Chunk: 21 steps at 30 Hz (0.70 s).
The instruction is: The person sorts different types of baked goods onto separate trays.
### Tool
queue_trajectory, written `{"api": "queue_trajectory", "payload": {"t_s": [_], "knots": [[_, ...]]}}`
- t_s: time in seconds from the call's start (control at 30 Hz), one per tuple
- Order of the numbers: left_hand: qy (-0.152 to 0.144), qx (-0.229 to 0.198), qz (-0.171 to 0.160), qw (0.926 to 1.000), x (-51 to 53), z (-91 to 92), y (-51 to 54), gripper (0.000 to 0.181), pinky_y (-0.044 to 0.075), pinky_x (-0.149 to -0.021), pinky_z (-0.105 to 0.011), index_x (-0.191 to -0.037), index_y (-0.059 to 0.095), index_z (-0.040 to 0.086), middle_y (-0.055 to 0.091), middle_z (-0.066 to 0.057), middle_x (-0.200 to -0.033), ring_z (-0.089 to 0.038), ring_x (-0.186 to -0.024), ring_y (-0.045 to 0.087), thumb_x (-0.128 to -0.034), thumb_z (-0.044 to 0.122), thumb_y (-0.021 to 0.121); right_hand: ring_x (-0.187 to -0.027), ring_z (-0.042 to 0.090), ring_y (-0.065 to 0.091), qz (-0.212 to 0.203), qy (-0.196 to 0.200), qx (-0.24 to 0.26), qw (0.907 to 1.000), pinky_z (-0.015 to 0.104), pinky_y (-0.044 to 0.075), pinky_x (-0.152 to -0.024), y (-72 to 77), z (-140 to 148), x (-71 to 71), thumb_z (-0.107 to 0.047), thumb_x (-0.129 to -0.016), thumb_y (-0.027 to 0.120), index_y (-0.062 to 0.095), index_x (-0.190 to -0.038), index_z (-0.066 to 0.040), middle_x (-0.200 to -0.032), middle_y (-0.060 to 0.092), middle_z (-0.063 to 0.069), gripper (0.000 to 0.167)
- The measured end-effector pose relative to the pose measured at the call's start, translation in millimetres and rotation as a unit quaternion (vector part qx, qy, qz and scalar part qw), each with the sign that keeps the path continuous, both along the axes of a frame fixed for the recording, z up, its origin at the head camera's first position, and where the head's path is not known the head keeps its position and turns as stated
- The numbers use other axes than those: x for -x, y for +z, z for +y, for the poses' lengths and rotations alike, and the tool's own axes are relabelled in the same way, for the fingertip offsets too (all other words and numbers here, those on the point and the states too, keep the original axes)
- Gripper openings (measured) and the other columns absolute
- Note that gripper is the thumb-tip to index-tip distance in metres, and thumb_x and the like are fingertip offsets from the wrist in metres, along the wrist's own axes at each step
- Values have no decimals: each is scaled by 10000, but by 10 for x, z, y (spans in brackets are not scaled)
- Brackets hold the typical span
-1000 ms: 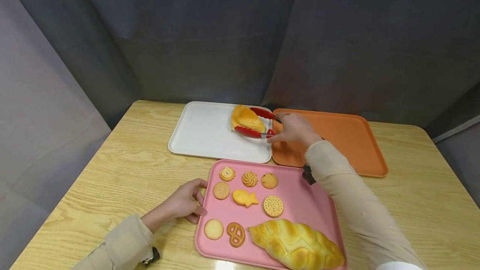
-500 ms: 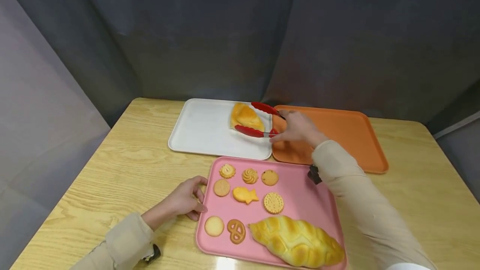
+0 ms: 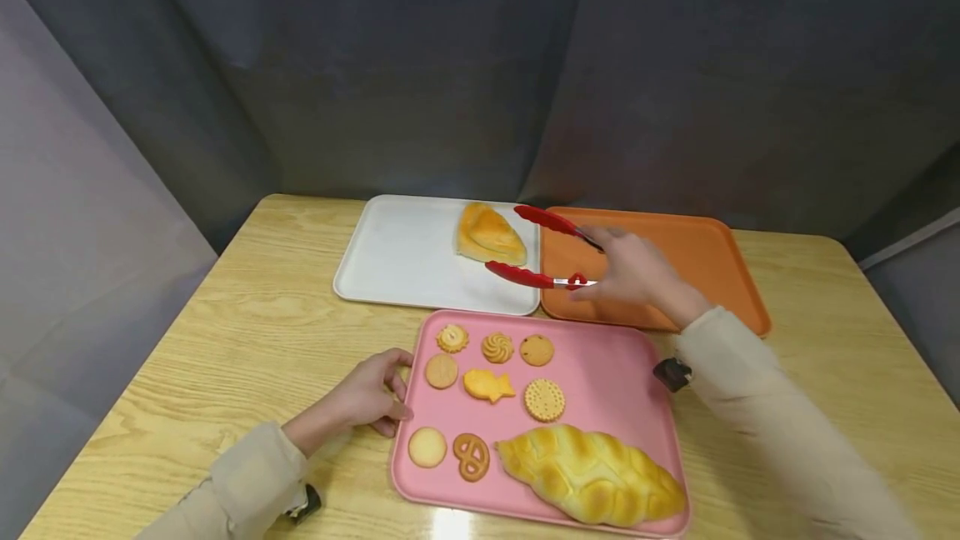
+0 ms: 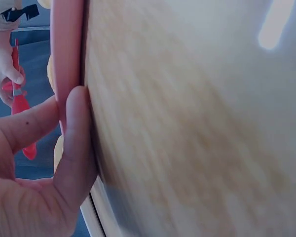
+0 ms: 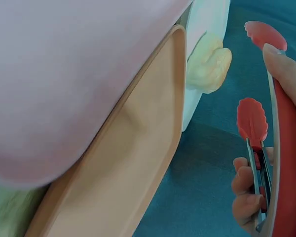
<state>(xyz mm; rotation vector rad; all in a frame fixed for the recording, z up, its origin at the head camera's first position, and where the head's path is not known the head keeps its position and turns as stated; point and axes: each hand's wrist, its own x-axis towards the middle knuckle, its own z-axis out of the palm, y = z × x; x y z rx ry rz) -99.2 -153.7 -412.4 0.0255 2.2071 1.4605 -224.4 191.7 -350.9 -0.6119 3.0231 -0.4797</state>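
My right hand [image 3: 633, 272] holds a pair of red-tipped tongs [image 3: 521, 275], whose arms are spread with nothing between them. Just left of the tongs, a golden folded bread [image 3: 490, 233] lies at the right end of the white tray [image 3: 397, 252]. In the right wrist view, the fingers and thumb wrap round the tongs' arms. At the left edge of the pink tray [image 3: 607, 373], my left hand [image 3: 363, 394] pinches the rim between thumb and finger, as the left wrist view shows. Several cookies and a long braided loaf [image 3: 592, 473] lie on this tray.
An orange tray [image 3: 682, 261] stands right of the white one, under my right hand. Among the cookies are a fish-shaped one [image 3: 488, 386] and a pretzel-shaped one [image 3: 472, 457]. Dark curtains [image 3: 420, 65] hang behind the wooden table [image 3: 247, 315].
The tongs have let go of the folded bread and spread wider. My right hand has drawn them back to the right. My left hand has stayed at the pink tray.
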Motion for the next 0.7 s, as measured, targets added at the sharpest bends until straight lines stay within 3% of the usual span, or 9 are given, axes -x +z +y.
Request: {"api": "queue_trajectory", "payload": {"t_s": [0.37,0.7], "knots": [[2,15,-12,10000,11,-9,-21,569,533,-404,-328,-1210,427,-36,503,-126,-749,-156,-462,521,-699,-164,642,-894,341,577,227,103,-184,9995,529,516,-743,58,224,-322,-551,-609,756,414,-1341,-48,-1167,547,201,952],[-25,2,28,10000,6,-21,-25,580,534,-403,-332,-1225,418,-47,504,-130,-756,-162,-459,532,-701,-164,641,-798,307,606,609,288,-130,9976,464,531,-650,-1,384,-574,-535,-563,798,475,-1283,-27,-1110,576,180,938]]}}
